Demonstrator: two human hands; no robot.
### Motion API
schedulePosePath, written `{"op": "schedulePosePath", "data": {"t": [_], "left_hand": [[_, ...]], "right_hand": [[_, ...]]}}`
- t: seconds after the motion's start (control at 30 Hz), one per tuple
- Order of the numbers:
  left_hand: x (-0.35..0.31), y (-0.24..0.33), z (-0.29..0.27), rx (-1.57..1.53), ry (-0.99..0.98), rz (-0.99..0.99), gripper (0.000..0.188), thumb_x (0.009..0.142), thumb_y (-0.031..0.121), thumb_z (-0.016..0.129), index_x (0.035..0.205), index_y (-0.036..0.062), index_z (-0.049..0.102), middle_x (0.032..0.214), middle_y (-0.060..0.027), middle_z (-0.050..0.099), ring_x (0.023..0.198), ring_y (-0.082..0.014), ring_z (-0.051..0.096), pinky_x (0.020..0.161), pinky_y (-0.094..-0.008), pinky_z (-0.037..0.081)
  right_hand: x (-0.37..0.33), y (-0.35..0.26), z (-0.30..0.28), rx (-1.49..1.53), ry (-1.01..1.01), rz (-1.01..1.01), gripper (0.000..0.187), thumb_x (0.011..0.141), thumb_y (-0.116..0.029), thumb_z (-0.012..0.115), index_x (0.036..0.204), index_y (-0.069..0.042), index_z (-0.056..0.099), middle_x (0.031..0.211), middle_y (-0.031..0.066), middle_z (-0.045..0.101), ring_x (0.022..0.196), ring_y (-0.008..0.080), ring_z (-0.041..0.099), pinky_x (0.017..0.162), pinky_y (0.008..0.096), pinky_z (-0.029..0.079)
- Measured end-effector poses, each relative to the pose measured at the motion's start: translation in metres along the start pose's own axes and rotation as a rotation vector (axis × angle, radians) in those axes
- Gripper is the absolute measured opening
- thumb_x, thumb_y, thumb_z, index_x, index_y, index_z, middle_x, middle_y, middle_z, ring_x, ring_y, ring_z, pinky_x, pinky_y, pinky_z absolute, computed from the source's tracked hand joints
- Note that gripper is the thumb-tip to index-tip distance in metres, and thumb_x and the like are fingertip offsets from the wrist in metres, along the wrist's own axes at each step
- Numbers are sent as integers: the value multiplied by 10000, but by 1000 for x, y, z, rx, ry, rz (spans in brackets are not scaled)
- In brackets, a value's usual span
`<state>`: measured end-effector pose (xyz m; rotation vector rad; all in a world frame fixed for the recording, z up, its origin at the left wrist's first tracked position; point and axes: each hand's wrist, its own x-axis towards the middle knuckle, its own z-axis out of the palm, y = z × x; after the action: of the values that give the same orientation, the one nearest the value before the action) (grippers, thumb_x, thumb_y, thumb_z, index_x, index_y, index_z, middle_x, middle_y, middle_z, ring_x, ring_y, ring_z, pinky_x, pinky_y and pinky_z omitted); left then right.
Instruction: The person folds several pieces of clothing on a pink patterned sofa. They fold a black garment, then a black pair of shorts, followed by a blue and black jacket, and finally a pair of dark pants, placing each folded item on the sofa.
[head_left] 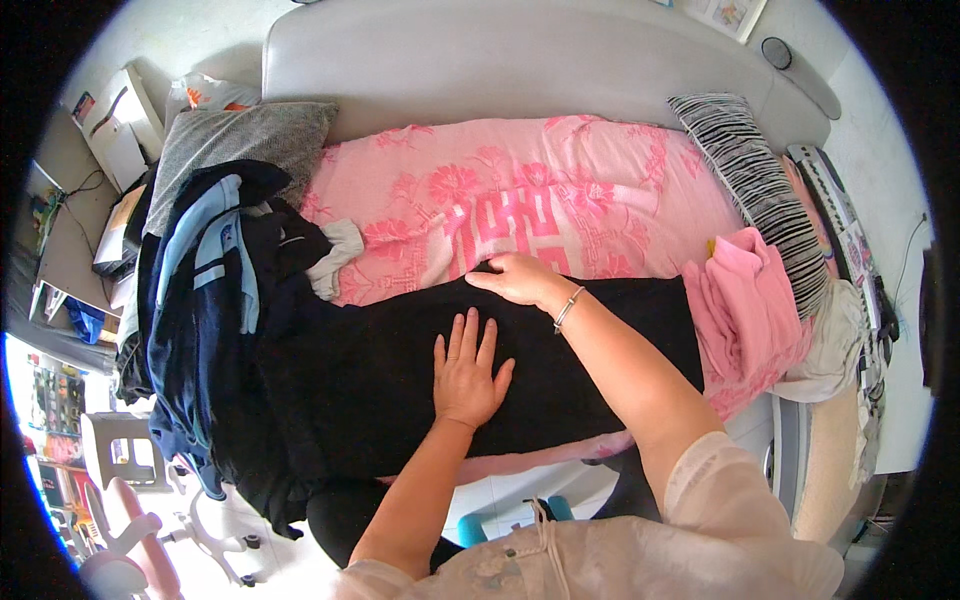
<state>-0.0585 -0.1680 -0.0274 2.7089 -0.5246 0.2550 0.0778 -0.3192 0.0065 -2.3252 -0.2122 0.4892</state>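
A long black garment (370, 380), perhaps trousers, lies spread across a pink flowered cover (400, 240). My left hand (468, 378) rests palm down on the middle of the cloth, fingers stretched out. At its far edge, my right hand (522, 280) pinches the black fabric between thumb and fingers, and a small bit of cloth sticks up there. A silver bangle (568, 308) circles my right wrist. The garment's left end runs into a heap of dark clothes, so where it stops is hard to tell.
Dark blue clothes with light blue panels (215, 260) are heaped at left, beside a grey cushion (260, 135). Folded pink clothing (745, 300) lies right, near a striped cushion (750, 170). A grey backrest (480, 75) rises behind. A white chair (120, 450) stands lower left.
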Motion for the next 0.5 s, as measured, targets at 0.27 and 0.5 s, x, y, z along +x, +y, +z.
{"op": "schedulePosePath", "data": {"t": [0.27, 0.5], "left_hand": [[0, 2, -1, -10, -14, -13, 602, 841, 362, 604, 1359, 95, 456, 1473, -170, 320, 1358, -350, 301, 1056, -563, 266], [-3, 0, -3, 6, -7, -47, 604, 842, 377, 607, 1363, 110, 458, 1475, -181, 310, 1358, -366, 293, 1055, -569, 263]], "right_hand": [[25, 24, 16, 249, 508, -64, 253, 809, -238, 664, 849, 9, 631, 747, 146, 652, 716, 258, 637, 660, 377, 482], [30, 19, 36, -311, 700, -303, 188, 871, -225, 587, 805, -50, 565, 788, 132, 631, 725, 350, 609, 627, 470, 483]]}}
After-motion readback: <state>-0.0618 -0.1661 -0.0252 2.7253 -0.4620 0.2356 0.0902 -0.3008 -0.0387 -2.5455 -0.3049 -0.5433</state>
